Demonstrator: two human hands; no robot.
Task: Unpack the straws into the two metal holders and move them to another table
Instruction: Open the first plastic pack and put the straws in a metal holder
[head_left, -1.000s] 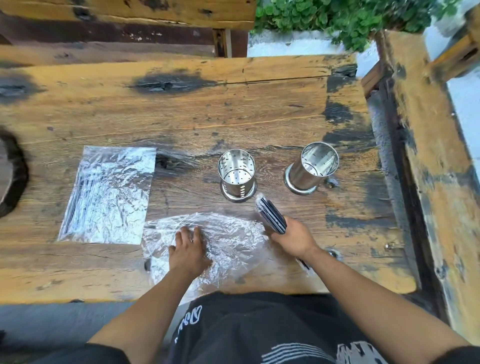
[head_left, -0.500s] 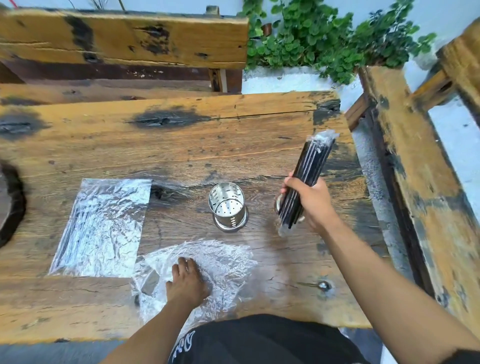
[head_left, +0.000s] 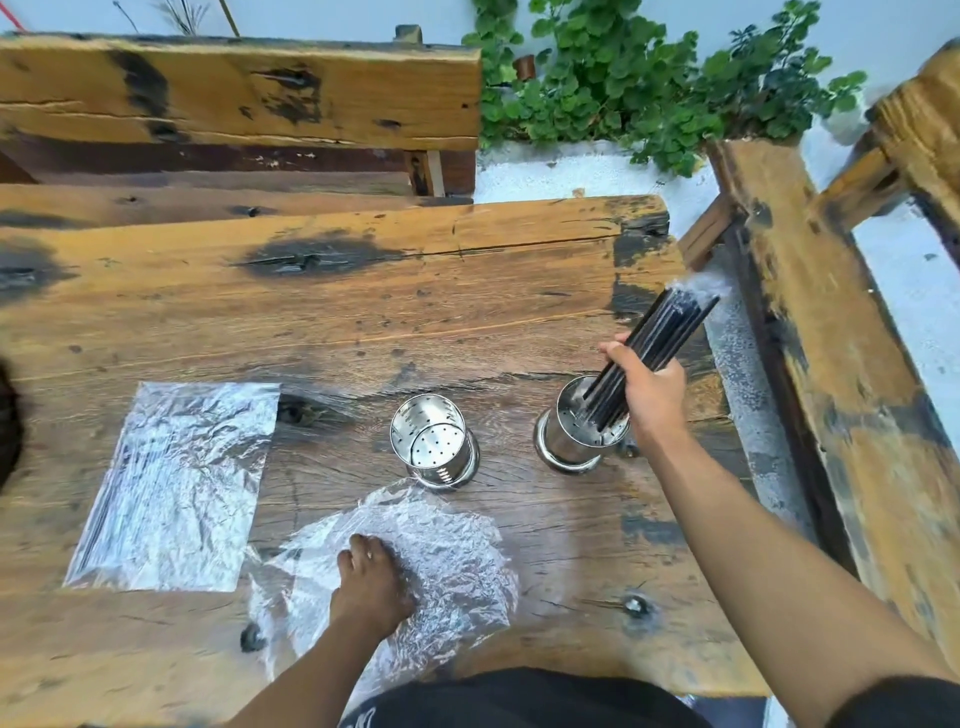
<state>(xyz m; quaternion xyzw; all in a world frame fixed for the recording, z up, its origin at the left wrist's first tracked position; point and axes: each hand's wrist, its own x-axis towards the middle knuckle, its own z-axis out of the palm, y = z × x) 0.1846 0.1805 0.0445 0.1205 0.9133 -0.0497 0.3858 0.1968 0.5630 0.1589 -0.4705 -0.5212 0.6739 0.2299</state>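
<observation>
My right hand (head_left: 649, 395) grips a bundle of black straws (head_left: 662, 340), tilted up to the right, with a scrap of clear wrap on its top end. The bundle's lower ends sit inside the right metal holder (head_left: 569, 441). The left metal holder (head_left: 434, 441), perforated and with nothing in it, stands upright beside it. My left hand (head_left: 371, 584) lies flat, fingers apart, on a crumpled clear plastic wrapper (head_left: 457, 571). A sealed packet of straws (head_left: 171, 483) lies flat at the left.
Everything rests on a weathered wooden table (head_left: 363, 312). A wooden bench (head_left: 234, 93) stands behind it and a wooden beam (head_left: 841, 389) runs along the right. Green plants (head_left: 623, 78) grow at the back.
My right hand lifted the straw bundle off the wrapper, carried it to the right holder and lowered its ends into it. My left hand stayed on the wrapper.
</observation>
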